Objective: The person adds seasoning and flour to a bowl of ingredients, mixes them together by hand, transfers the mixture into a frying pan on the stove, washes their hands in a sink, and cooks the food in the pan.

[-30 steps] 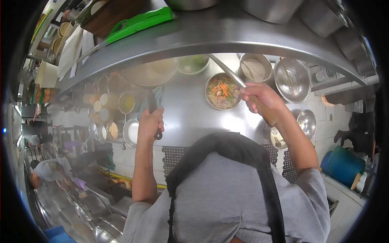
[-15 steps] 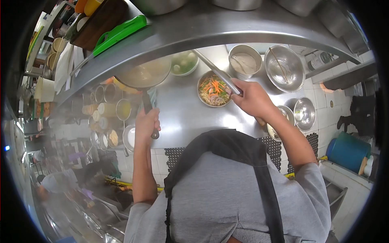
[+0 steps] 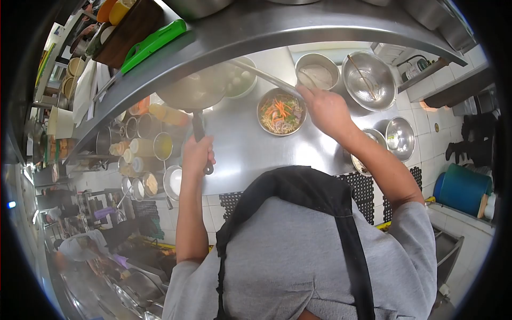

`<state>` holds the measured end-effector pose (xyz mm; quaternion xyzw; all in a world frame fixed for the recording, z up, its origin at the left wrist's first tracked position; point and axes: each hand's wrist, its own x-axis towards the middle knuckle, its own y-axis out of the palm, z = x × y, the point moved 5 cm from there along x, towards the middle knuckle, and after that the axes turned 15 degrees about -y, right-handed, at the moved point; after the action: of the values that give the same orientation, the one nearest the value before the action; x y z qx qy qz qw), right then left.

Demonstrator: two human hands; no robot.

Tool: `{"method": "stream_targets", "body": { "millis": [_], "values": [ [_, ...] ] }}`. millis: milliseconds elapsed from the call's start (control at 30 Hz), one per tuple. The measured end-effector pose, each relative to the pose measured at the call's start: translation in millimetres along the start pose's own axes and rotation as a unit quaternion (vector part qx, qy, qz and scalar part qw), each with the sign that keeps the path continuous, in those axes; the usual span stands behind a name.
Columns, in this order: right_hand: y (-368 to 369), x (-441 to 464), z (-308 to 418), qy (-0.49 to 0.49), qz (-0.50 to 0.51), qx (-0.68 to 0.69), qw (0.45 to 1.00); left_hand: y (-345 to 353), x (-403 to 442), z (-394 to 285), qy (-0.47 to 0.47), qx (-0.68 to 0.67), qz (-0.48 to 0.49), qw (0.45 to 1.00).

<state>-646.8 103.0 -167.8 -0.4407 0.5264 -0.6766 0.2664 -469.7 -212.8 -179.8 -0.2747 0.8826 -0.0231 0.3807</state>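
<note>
My left hand [image 3: 198,154] is closed on the dark handle of a steaming pan [image 3: 193,90], held over the steel counter [image 3: 234,154]. In my right hand [image 3: 326,109] is the handle of a long metal utensil [image 3: 264,76]. Its far end reaches left to a bowl of pale round pieces in green [image 3: 242,80], partly behind the pan; the tip is hidden in steam. Between my hands stands a bowl of noodles with orange strips [image 3: 281,112]. Behind my right hand is a pot of pale contents [image 3: 318,66].
A steel shelf [image 3: 298,32] crosses above the counter, with a green plastic object [image 3: 154,45] on it. Perforated [image 3: 369,80] and empty [image 3: 400,138] metal bowls stand right. Bottles [image 3: 141,146] and containers line the left. Another person [image 3: 80,246] is at lower left.
The utensil has swung to a flatter angle, its far end now lower and further left. My right hand has moved slightly up. The pan has shifted a little, and the view has turned.
</note>
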Motion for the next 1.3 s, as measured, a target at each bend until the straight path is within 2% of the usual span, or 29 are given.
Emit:
{"method": "stream_targets", "body": {
  "millis": [233, 333, 433, 467, 533, 600, 700, 800, 933, 1033, 1133, 1167, 1200, 1267, 1300],
  "values": [
    [-2, -3, -12, 0.005, -0.038, 0.007, 0.999, 1, 6, -3, -0.005, -0.013, 0.018, 1.000],
    [-7, -4, 5, 0.056, -0.018, 0.064, 0.996, 0, 10, 1, -0.001, -0.101, 0.084, 0.991],
    [-14, -3, 32, 0.068, -0.006, 0.266, 0.961, 3, 0, 8, -0.041, -0.219, 0.126, 0.967],
    [-18, -1, 44, 0.096, 0.080, 0.315, 0.941, 4, -5, 13, -0.059, -0.235, 0.127, 0.962],
    [-37, 0, 73, 0.095, 0.056, 0.517, 0.849, 7, -23, 32, -0.093, -0.267, 0.129, 0.950],
    [-31, -3, 98, 0.150, 0.195, 0.671, 0.700, 14, -50, 49, -0.093, -0.306, 0.136, 0.938],
    [-36, -5, 124, 0.165, 0.235, 0.816, 0.502, 23, -95, 79, -0.076, -0.326, 0.089, 0.938],
    [-26, -10, 145, 0.147, 0.313, 0.831, 0.436, 31, -143, 104, -0.056, -0.366, 0.035, 0.928],
    [-26, -5, 179, 0.066, 0.420, 0.793, 0.435, 28, -192, 141, -0.050, -0.429, -0.030, 0.901],
    [7, 5, 209, 0.047, 0.431, 0.795, 0.423, 13, -221, 167, -0.036, -0.463, -0.079, 0.882],
    [65, 50, 234, -0.057, 0.406, 0.671, 0.619, -12, -236, 200, -0.001, -0.510, -0.090, 0.855],
    [90, 71, 244, -0.193, 0.273, 0.576, 0.746, -21, -241, 211, -0.002, -0.507, -0.112, 0.855],
    [111, 88, 255, -0.318, 0.124, 0.443, 0.829, -31, -245, 222, -0.002, -0.502, -0.131, 0.855],
    [155, 125, 275, -0.266, 0.135, 0.373, 0.878, -54, -252, 247, -0.012, -0.522, -0.158, 0.838],
    [177, 149, 289, -0.267, 0.208, 0.317, 0.886, -67, -257, 263, -0.021, -0.546, -0.169, 0.820]
  ]
}}
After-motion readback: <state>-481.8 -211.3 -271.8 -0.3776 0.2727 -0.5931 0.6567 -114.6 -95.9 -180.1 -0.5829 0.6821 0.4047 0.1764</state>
